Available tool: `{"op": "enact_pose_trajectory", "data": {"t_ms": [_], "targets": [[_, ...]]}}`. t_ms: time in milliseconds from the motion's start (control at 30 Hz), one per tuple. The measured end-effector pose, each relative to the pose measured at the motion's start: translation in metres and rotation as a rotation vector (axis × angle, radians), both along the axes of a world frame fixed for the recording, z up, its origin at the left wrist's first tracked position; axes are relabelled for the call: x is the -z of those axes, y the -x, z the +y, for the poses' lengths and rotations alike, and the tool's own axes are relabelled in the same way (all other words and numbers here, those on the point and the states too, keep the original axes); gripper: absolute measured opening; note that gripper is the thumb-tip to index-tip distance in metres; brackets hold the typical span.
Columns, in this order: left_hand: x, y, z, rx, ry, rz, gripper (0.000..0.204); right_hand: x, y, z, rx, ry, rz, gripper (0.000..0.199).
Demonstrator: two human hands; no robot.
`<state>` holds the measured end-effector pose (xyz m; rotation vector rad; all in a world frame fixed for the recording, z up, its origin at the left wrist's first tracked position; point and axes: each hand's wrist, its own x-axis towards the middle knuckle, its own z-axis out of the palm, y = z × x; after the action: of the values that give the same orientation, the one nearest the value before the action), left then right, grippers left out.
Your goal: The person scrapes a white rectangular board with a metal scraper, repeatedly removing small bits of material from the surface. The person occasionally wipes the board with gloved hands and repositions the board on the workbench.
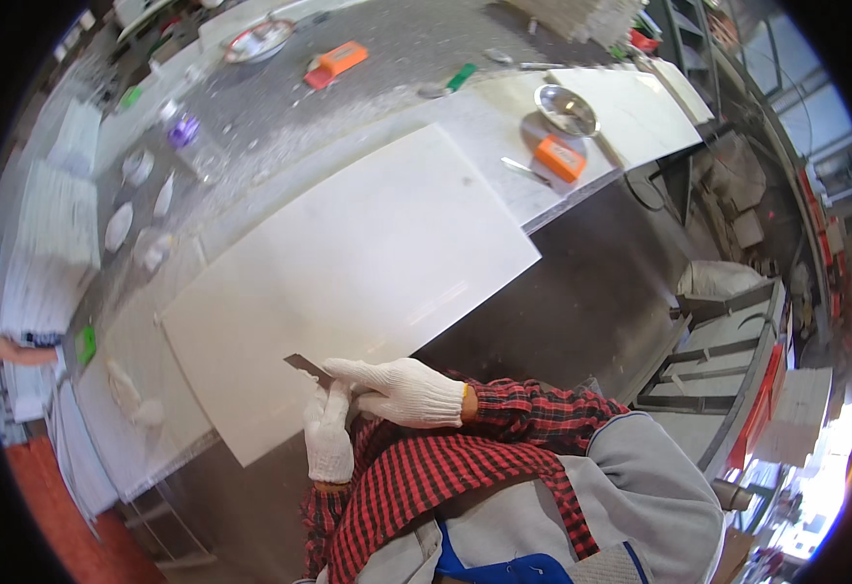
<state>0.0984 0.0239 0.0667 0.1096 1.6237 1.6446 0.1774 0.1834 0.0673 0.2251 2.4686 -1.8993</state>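
Observation:
A large white slab (367,263), smooth and rectangular, lies slanted across the worktable. Over its near edge, both my hands, in white knitted gloves, come together at a thin, flat metal scraper blade (301,366). My right hand (411,391) is closed with its fingertips against the blade's near end. Below it, my left hand (328,443) is also closed, its fingers pressed up to the same end. The gloves hide the blade's lower part, so how each finger grips it cannot be made out.
Beyond the slab stand a metal bowl (567,110), an orange block (559,158), a knife-like tool (526,172), another orange block (336,64) and a plastic bottle (192,143). White panels (51,243) are stacked at left, near another person's arm (29,352). A metal rack (708,370) stands right.

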Motion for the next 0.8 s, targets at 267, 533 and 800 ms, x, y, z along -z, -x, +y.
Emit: {"op": "enact_pose_trajectory", "data": {"t_ms": [267, 533, 800], "targets": [[0.008, -0.007, 0.057, -0.018, -0.002, -0.095, 0.037, 0.001, -0.064, 0.159, 0.607, -0.298, -0.114, 0.032], [0.008, -0.007, 0.071, 0.017, 0.072, -0.045, 0.034, 0.031, -0.067, 0.292, 0.608, -1.153, 0.096, 0.050], [0.003, -0.003, 0.067, 0.014, 0.105, -0.069, 0.039, 0.038, -0.097, 0.295, 0.380, -1.219, 0.104, 0.038]]}}
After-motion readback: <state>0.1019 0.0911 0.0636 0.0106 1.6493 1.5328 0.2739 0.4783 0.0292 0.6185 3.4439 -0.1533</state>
